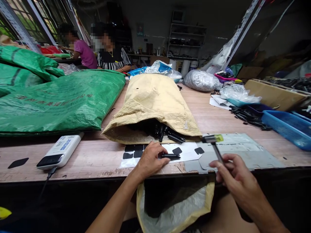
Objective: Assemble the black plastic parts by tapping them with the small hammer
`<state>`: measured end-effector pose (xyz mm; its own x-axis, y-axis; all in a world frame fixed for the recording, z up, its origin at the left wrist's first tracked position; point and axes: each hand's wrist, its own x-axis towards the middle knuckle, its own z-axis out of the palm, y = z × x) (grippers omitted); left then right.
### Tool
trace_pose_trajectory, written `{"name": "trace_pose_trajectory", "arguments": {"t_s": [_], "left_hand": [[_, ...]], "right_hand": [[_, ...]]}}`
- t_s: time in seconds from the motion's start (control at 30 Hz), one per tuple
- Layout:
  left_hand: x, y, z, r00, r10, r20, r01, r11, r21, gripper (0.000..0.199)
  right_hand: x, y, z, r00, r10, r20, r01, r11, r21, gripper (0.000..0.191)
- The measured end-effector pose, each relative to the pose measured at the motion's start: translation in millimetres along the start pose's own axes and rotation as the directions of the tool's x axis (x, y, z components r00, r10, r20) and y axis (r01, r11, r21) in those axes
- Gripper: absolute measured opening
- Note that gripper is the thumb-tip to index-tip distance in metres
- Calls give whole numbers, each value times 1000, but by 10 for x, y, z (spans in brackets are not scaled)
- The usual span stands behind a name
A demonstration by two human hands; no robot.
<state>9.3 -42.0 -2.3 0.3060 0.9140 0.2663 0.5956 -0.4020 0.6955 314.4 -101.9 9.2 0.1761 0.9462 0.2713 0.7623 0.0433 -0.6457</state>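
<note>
My left hand (pixel 152 160) rests at the table's front edge, thumb and fingers closed on a small black part (pixel 172 156) that lies over a white sheet (pixel 187 149) with black patches. In my right hand (pixel 234 173) is a small hammer (pixel 216 145), its head with a yellow-green end raised over a grey board (pixel 243 152). Behind my left hand, a tan sack (pixel 155 97) lies on its side, its mouth towards me and several black parts (pixel 167 131) inside. Below the table edge, another sack (pixel 175 207) hangs open between my arms.
Green sacks (pixel 60 97) cover the left side, with a white power bank (pixel 60 150) and cable before them. At right are a blue tray (pixel 289 126), black parts (pixel 250 116) and plastic bags (pixel 202 80). Two people (pixel 113 58) sit beyond the table at the back left.
</note>
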Motion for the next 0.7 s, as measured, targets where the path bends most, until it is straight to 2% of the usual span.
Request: {"name": "trace_pose_trajectory", "arguments": {"t_s": [0.1,0.2,0.3,0.47,0.63,0.7], "left_hand": [[1,-1,-2,1000,-7,4,7,1000,-20,13],[6,1,2,1000,-22,2,22,999,-25,15],[19,0,2,999,-48,5,48,998,-33,16],[42,-12,-3,997,-76,23,78,996,-54,16],[36,-32,10,997,-74,29,76,995,-59,13],[30,-32,10,997,-77,25,79,995,-64,14]], "right_hand": [[-225,-305,192,990,-121,66,110,983,145,44],[-327,-468,388,944,-321,82,310,943,119,39],[-332,-551,501,900,-426,88,419,903,91,43],[-343,-675,540,891,-448,72,445,894,55,52],[-373,-690,554,887,-427,175,445,893,-76,52],[-355,-672,528,894,-419,158,436,895,-92,51]]}}
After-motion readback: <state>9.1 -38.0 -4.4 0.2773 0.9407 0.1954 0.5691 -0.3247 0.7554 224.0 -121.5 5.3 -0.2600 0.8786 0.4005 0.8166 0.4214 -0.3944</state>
